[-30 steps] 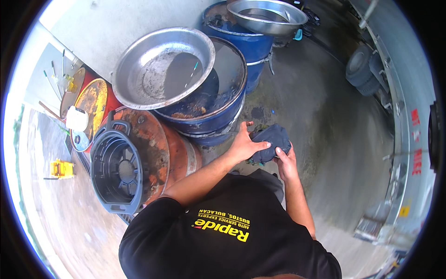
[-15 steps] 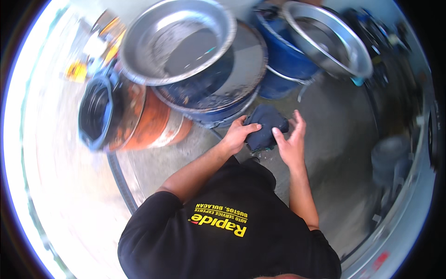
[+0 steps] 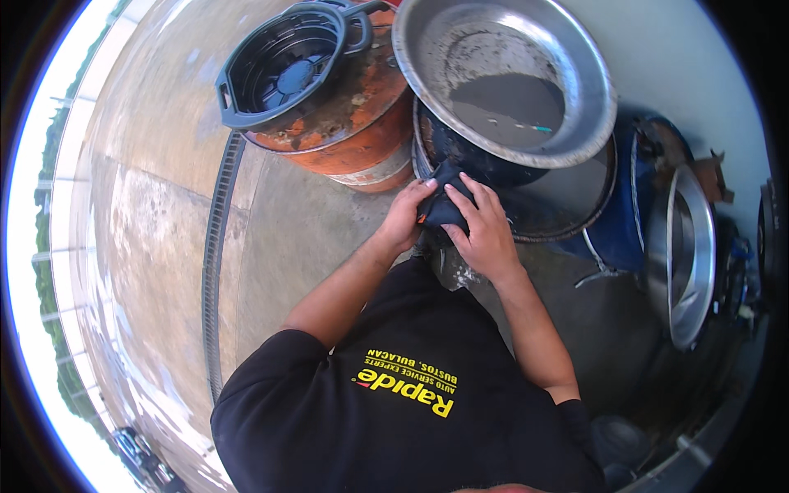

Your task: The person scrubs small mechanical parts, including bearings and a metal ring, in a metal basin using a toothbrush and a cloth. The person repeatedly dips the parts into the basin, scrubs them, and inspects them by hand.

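Note:
A crumpled dark navy cloth [image 3: 441, 215], with a small orange spot at its lower left edge, is in front of my body. My left hand [image 3: 403, 215] grips its left side, thumb on top. Across its right side lies my right hand [image 3: 486, 232], fingers bent over the cloth. The cloth is bunched up, and its underside is hidden. Just beyond it stands a dark blue drum [image 3: 604, 209] with a wide metal basin [image 3: 592, 99] on top; some dark liquid lies in the basin.
To the far left, a rusty orange drum [image 3: 362, 144] carries a black drain pan [image 3: 226, 103]. A blue drum [image 3: 616, 234] and a tilted metal basin [image 3: 703, 246] stand to the right by the wall. A dark grated strip [image 3: 215, 279] runs along the concrete floor at left.
My view has turned left, so the drums and basins appear farther right. My right hand's fingers, spread beside the cloth before, now bend over it.

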